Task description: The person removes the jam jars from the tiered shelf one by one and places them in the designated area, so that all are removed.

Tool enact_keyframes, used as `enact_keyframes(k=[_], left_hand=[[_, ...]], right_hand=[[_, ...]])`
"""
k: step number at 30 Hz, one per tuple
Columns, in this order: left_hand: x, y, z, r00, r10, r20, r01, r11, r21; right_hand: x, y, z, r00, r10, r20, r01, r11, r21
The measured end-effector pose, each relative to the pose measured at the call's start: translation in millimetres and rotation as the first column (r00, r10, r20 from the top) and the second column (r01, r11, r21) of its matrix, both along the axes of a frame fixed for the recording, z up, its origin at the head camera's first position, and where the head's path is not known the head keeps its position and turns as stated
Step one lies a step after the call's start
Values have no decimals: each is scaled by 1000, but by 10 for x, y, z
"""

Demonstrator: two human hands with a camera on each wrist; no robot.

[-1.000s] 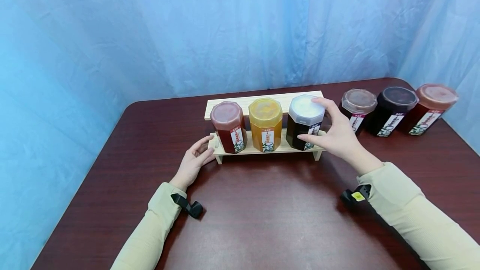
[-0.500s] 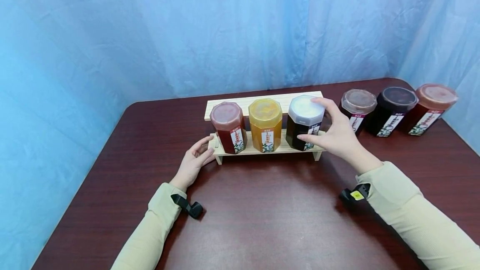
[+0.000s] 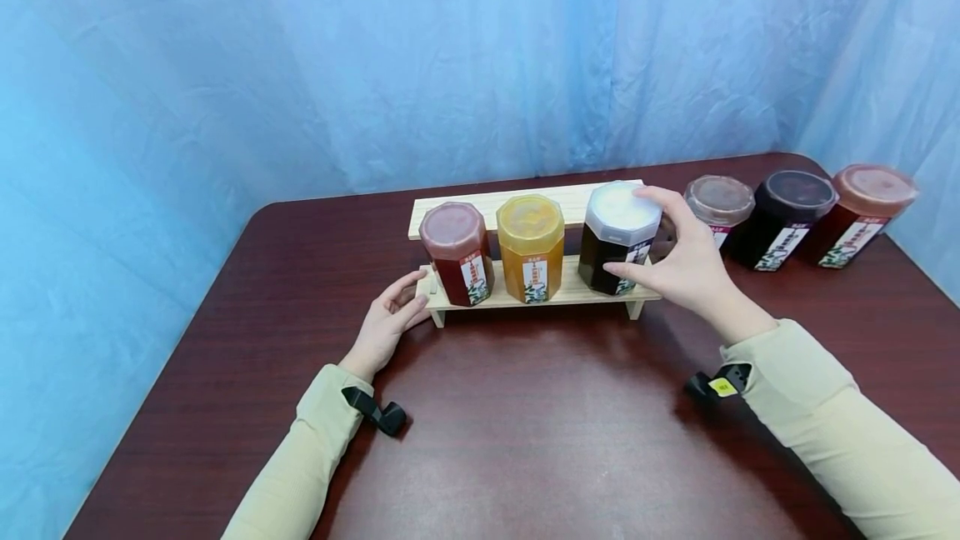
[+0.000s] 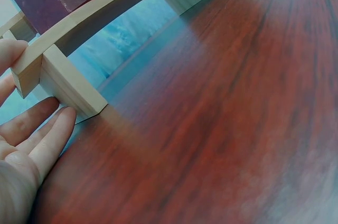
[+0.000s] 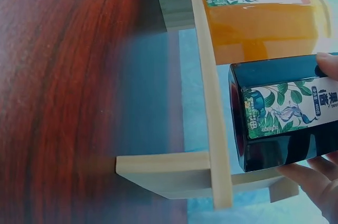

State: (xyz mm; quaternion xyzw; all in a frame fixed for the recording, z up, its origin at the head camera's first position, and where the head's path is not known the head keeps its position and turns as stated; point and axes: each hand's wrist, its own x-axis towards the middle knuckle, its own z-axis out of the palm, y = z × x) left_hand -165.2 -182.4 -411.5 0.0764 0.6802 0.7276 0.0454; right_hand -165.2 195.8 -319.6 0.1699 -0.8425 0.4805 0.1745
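My right hand (image 3: 686,265) grips a dark octagonal jar (image 3: 618,257) with a white lid, thumb on its near side and fingers at the lid. In the right wrist view the jar's (image 5: 285,113) base hangs a little off the front board. At the left end of the low wooden rack (image 3: 566,294), my left hand (image 3: 386,323) touches the wood with loosely extended fingers. The left wrist view has fingertips (image 4: 66,115) beside the rack's leg (image 4: 74,84). A red jar (image 3: 459,261) and a yellow jar (image 3: 531,257) stand on the front board.
Behind the jars runs the rack's higher back board (image 3: 480,207). Right of it on the dark wooden table (image 3: 510,423) stand three more jars: a brownish-lidded one (image 3: 718,200), a black one (image 3: 783,219) and a red one (image 3: 858,215). A blue curtain (image 3: 450,65) hangs behind.
The white-lidded jar has risen slightly and shifted to the right in my right hand. My left hand and the other jars have stayed put.
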Motion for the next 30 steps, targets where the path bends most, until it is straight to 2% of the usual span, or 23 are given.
enact_keyframes(k=[13, 22, 30], left_hand=[[-6, -2, -3, 1000, 1, 9, -1, 1000, 0], [-5, 11, 19, 1000, 11, 14, -10, 1000, -7], [-13, 9, 3, 1000, 13, 17, -13, 1000, -1]], right_hand=[[90, 214, 43, 995, -48, -86, 46, 999, -24], [149, 433, 18, 995, -78, -67, 74, 996, -56], [233, 618, 15, 991, -116, -59, 115, 993, -19]])
